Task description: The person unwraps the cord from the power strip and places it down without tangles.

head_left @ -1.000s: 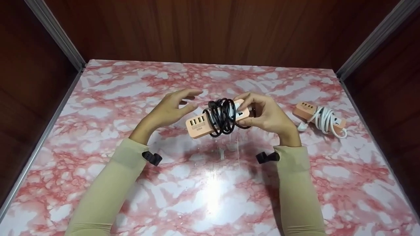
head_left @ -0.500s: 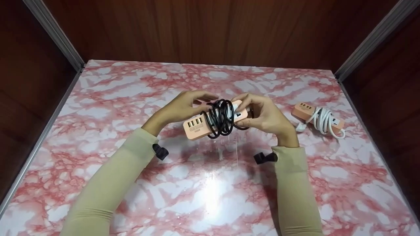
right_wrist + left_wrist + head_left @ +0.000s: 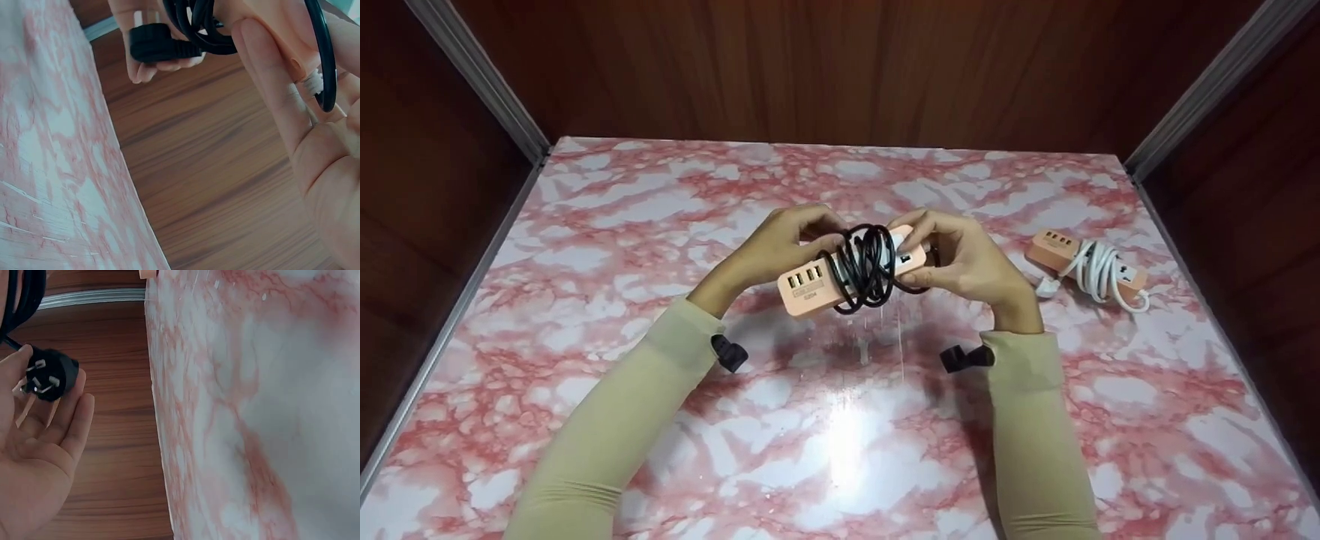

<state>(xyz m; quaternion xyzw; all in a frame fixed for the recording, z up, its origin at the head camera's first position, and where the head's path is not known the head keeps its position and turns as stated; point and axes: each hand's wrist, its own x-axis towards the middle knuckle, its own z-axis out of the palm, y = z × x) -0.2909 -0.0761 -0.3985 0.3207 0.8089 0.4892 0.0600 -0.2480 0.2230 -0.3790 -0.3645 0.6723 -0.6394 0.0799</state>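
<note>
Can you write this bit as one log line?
left hand: holds black plug; right hand: grips orange power strip; black cord: wound round strip; white-corded strip: on table

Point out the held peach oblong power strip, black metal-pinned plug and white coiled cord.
Peach oblong power strip [image 3: 810, 291]: head view, on its printed end.
Black metal-pinned plug [image 3: 49, 372]: left wrist view, on its pin face.
White coiled cord [image 3: 1098, 272]: head view, middle of its wraps.

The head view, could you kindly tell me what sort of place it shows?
Probably an enclosed work booth, judging by the marbled tabletop, wood-grain panels on three sides and metal corner strips.
</note>
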